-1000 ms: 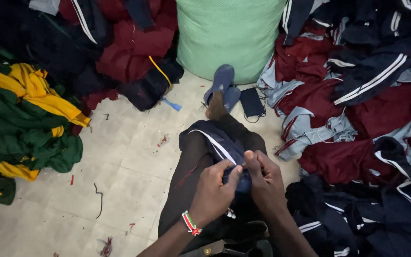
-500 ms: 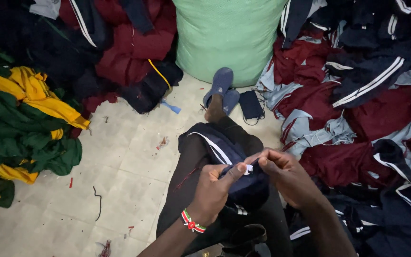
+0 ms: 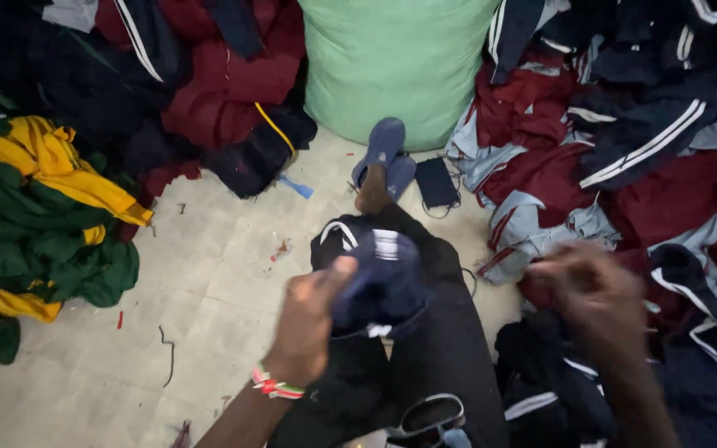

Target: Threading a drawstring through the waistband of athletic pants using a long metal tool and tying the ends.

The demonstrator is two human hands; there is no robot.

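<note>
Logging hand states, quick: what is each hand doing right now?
Left hand: closed on the navy garment.
Right hand: blurred, off the garment; grip cannot be told.

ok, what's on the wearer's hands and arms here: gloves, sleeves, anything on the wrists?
Both are bare: no gloves, and no sleeves in view. The left hand has a beaded wristband of red, white and green bands at the wrist. The right hand is motion-blurred; no band, watch or ring can be made out on it.
</note>
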